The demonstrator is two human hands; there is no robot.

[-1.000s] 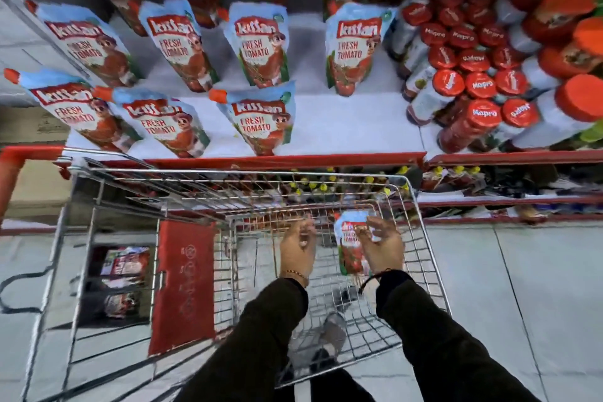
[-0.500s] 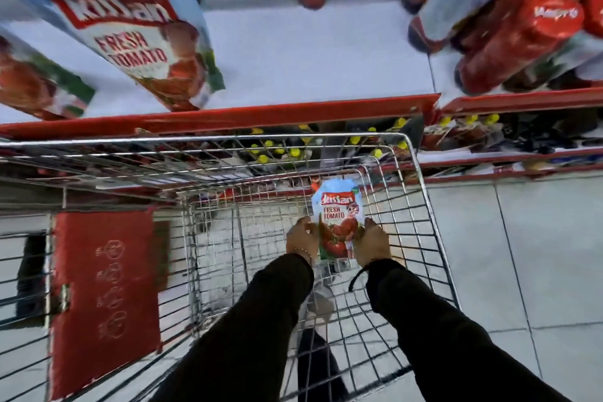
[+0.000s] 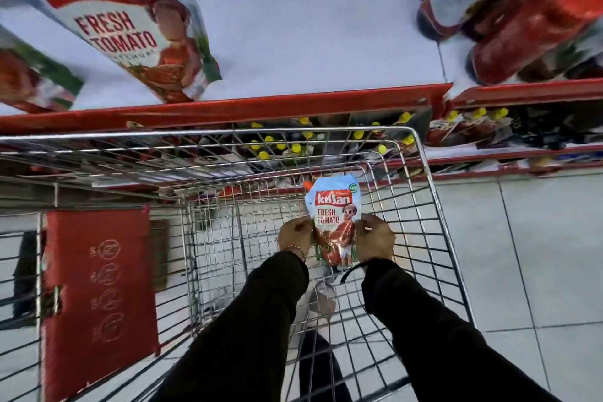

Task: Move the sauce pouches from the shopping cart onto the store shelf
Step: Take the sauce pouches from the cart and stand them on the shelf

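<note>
Inside the wire shopping cart [image 3: 437, 206] I hold one blue-and-red tomato sauce pouch [image 3: 334, 212] upright, label facing me, orange spout at its top left. My left hand [image 3: 294, 236] pinches its left edge and my right hand [image 3: 375, 240] grips its right edge. Both hands are low in the cart basket, below the shelf. The white store shelf [image 3: 310, 42] with a red front lip lies above, carrying more of the same pouches, one large and close [image 3: 130, 23] at the upper left.
Red-capped sauce bottles [image 3: 522, 16] crowd the shelf's right side. A lower shelf with yellow-capped bottles [image 3: 293, 147] shows through the cart's front wire. The cart's red child-seat flap [image 3: 98, 287] is at left. Grey floor tiles [image 3: 538, 254] lie to the right.
My right hand first held the pouch sideways in the cart; both hands now hold it upright and facing me. My head has moved closer to the shelf, so the shelved pouches look larger.
</note>
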